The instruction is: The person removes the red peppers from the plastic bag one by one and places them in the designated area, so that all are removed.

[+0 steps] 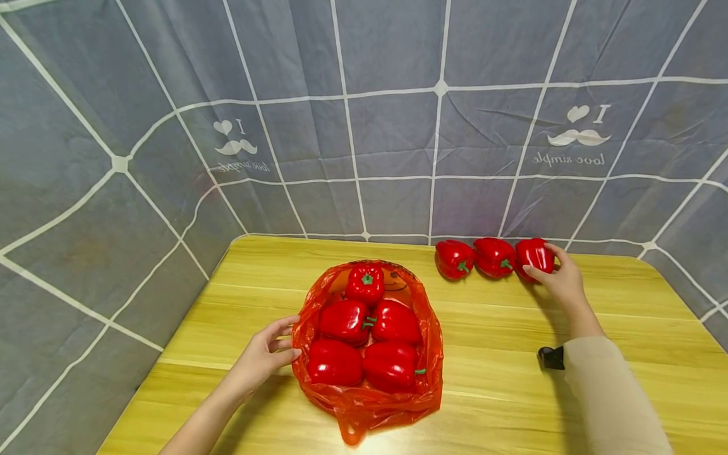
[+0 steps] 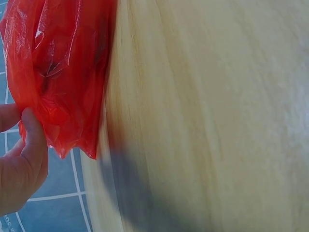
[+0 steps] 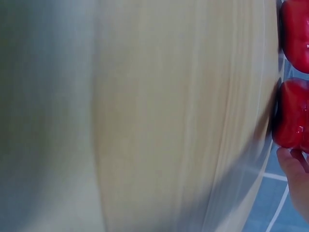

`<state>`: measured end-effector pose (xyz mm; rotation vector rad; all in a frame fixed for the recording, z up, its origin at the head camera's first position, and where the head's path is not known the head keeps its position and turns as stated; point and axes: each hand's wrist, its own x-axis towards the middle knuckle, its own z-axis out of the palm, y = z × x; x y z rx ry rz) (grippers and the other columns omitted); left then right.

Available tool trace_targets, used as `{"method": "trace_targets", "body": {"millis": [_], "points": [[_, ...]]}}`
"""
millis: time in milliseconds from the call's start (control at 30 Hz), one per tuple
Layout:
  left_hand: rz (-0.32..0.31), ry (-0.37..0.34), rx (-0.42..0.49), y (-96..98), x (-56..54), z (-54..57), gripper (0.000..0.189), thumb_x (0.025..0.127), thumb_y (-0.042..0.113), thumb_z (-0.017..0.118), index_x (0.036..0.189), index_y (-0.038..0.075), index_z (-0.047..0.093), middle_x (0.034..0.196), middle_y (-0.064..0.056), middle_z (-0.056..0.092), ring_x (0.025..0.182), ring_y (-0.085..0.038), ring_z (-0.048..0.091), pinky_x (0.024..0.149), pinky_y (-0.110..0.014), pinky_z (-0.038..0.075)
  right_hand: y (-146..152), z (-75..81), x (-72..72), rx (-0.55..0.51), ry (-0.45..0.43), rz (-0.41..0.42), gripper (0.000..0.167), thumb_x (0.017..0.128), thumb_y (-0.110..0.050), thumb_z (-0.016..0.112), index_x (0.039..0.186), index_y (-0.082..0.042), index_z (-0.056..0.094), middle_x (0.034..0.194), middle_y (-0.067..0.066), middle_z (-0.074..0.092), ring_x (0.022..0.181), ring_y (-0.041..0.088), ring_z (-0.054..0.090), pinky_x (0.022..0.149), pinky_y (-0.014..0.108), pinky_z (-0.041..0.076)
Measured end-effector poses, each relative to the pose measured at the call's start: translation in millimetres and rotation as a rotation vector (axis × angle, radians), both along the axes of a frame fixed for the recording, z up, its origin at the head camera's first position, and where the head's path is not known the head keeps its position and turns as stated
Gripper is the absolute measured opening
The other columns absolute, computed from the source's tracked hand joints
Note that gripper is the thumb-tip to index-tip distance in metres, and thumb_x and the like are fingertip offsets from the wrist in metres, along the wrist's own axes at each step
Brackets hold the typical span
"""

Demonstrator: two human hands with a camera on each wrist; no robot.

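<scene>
An open red plastic bag [image 1: 438, 354] stands on the table with several red bell peppers [image 1: 396, 322] inside. At its left rim, my left hand [image 1: 264, 354] holds the bag's edge between thumb and fingers; the left wrist view shows the thumb [image 2: 34, 135] against the red plastic. Three more red peppers lie in a row at the back right. My right hand [image 1: 563, 281] grips the rightmost bell pepper [image 1: 534, 258], thumb on the near side and fingers on the far right side. Beside it are the middle pepper [image 1: 494, 258] and the left pepper [image 1: 454, 259].
The wooden table [image 1: 489, 392] meets a grey curtain [image 1: 392, 139] with white grid lines at its back and sides. A small black object [image 1: 550, 358] sits by the right sleeve [image 1: 611, 392].
</scene>
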<state>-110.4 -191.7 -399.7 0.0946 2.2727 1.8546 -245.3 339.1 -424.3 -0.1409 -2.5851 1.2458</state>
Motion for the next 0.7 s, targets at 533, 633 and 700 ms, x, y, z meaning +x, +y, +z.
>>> {"method": "trace_targets", "body": {"millis": [533,633,700], "points": [[0.005,-0.009,0.014,0.5,0.9,0.9,0.057,0.083,-0.008,0.059,0.136,-0.008,0.036,0.125,-0.028,0.044,0.105,-0.034,0.056,0.073,-0.03,0.053,5,6.2,2.2,-0.023,-0.031,0.031,0.067,0.088,-0.016,0.063,0.142,0.004,0.027,0.139,0.034,0.028,0.114,0.056,0.04,0.086,0.046,0.048],[0.006,-0.01,0.014,0.5,0.6,1.1,0.057,0.083,-0.008,0.059,0.135,-0.008,0.036,0.125,-0.028,0.044,0.104,-0.033,0.056,0.073,-0.03,0.053,5,10.3,6.9,-0.015,-0.045,0.033,0.067,0.088,-0.018,0.062,0.141,0.003,0.028,0.136,0.036,0.029,0.116,0.056,0.038,0.091,0.062,0.038],[0.009,-0.014,0.01,0.7,0.1,0.9,0.057,0.083,-0.008,0.059,0.135,-0.008,0.037,0.125,-0.028,0.044,0.104,-0.032,0.056,0.073,-0.03,0.053,4,13.3,10.1,-0.009,-0.048,0.042,0.067,0.088,-0.019,0.063,0.141,0.003,0.029,0.136,0.036,0.031,0.116,0.055,0.037,0.091,0.062,0.037]]}}
